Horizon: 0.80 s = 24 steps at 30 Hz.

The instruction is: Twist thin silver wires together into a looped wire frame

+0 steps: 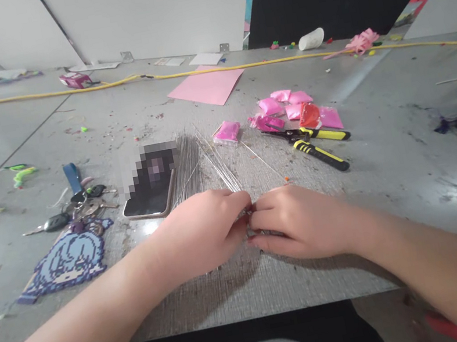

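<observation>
My left hand point(209, 227) and my right hand point(301, 220) meet low over the table mat, fingertips together. Both have their fingers bent into a pinch. Whatever lies between the fingertips is small and mostly hidden. A few thin silvery wires point(219, 166) run from beyond my hands down to the left fingertips. Left of them lies a denser bundle of straight wires point(189, 160), its near end covered by my left hand. Beyond my right hand, a single thin wire point(264, 160) ends at a small orange bead point(286, 178).
A phone point(149, 188) lies beside the bundle. Farther left are keys point(84, 205) and a blue pixel-patterned piece point(69, 255). To the right are pliers point(316, 143) with yellow-black handles and several pink packets point(270, 106). A yellow cord point(202, 71) crosses the back, over pink paper point(209, 87).
</observation>
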Each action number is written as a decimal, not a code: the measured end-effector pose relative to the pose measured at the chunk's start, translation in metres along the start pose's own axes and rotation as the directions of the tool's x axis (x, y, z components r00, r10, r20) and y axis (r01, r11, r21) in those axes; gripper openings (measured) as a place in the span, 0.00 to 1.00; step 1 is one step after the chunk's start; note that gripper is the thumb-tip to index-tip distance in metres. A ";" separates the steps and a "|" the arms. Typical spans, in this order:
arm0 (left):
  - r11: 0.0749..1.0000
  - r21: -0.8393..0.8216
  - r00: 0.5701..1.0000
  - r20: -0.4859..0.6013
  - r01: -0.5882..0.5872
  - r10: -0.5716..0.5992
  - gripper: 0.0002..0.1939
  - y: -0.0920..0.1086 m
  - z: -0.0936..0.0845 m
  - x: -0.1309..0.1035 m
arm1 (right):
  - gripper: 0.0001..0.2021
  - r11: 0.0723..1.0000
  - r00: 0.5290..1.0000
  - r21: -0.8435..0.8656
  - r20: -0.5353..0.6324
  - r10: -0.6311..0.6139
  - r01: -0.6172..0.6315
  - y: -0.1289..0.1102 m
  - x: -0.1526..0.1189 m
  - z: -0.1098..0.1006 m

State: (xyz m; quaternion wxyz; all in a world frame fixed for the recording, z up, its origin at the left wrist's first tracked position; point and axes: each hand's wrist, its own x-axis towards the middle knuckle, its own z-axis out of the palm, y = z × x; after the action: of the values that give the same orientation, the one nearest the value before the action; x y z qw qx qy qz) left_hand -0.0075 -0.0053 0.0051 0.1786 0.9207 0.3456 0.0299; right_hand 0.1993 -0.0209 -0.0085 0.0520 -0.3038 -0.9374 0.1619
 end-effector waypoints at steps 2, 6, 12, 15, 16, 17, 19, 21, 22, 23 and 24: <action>1.000 0.004 1.000 -0.001 0.001 -0.001 0.04 0.000 0.000 0.001 | 0.12 1.000 1.000 0.001 0.003 0.000 0.000 0.000 0.000 0.000; 1.000 0.010 1.000 -0.007 -0.001 0.002 0.04 0.000 0.000 0.002 | 0.12 1.000 1.000 0.000 0.004 -0.005 0.005 0.001 0.000 0.000; 0.999 0.034 1.000 -0.013 -0.005 0.005 0.04 0.000 0.000 0.000 | 0.11 1.000 0.999 0.004 0.029 0.026 -0.026 0.001 0.000 -0.001; 0.998 0.057 1.000 -0.016 -0.010 0.011 0.04 0.000 0.000 0.000 | 0.11 0.999 0.998 0.002 0.049 0.047 -0.047 0.000 0.000 -0.002; 0.998 0.065 1.000 -0.018 -0.012 0.013 0.04 0.000 0.000 0.000 | 0.11 0.999 0.998 0.004 0.045 0.049 -0.049 0.000 0.000 -0.002; 0.997 0.070 1.000 -0.020 -0.015 0.016 0.04 0.000 0.000 0.000 | 0.12 0.999 0.998 0.003 0.045 0.052 -0.052 0.000 0.000 -0.002; 0.997 0.079 1.000 -0.023 -0.016 0.018 0.04 0.000 0.000 0.000 | 0.11 0.999 0.998 0.004 0.042 0.052 -0.052 0.000 0.000 -0.002; 0.996 0.089 1.000 -0.023 -0.016 0.018 0.04 0.000 -0.001 0.000 | 0.11 0.999 0.998 0.003 0.043 0.051 -0.051 0.001 0.001 -0.001; 0.995 0.093 1.000 -0.021 -0.016 0.018 0.04 0.000 -0.001 0.000 | 0.12 0.999 0.998 0.004 0.044 0.050 -0.050 0.001 0.001 -0.001; 0.995 0.098 1.000 -0.018 -0.015 0.017 0.03 0.000 -0.001 0.000 | 0.12 0.999 0.998 0.006 0.045 0.048 -0.049 0.002 0.001 -0.001; 0.995 0.100 1.000 -0.014 -0.014 0.015 0.03 0.001 -0.001 -0.001 | 0.12 0.999 0.998 0.008 0.044 0.047 -0.047 0.002 0.001 -0.001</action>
State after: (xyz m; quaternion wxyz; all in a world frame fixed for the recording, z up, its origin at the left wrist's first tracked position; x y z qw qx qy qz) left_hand -0.0078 -0.0057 0.0064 0.1295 0.9308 0.3412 0.0208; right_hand 0.1994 -0.0184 -0.0082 0.0287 -0.3219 -0.9302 0.1738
